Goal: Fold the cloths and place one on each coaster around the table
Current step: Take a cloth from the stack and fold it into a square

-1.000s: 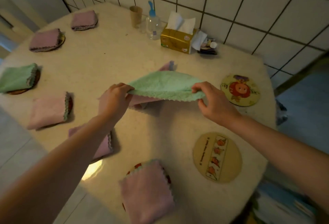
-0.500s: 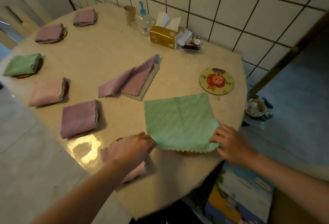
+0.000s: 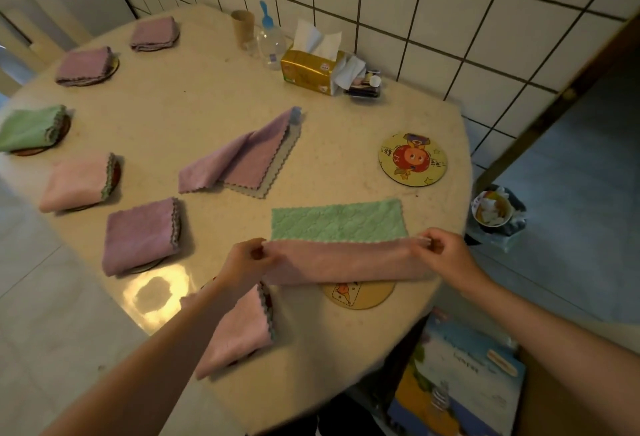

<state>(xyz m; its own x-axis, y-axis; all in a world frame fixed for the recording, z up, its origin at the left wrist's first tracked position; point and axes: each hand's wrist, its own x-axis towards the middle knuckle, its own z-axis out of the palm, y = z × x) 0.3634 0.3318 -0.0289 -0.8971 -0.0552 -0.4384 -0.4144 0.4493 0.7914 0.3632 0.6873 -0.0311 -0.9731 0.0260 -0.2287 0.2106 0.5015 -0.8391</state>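
Both hands are partway through the first fold of a green cloth whose pink underside shows where the near edge is turned up. The left hand pinches one near corner between thumb and curled fingers, and the right hand pinches the other the same way, fingers closed tight on the scalloped hem. The cloth lies on the counter just beyond the fingers, its near part draped over a carrot-print coaster that peeks out beneath the knuckles. To fold well, I would carry both corners away from the body at the same pace, keeping the stretch between the fingers taut so the flap stays flat, and lay them exactly onto the far corners before letting go. Uneven travel would probably skew the hem. Further out past the fingers, a loose purple cloth waits unfolded, and a cartoon coaster beyond the right fingers is bare.
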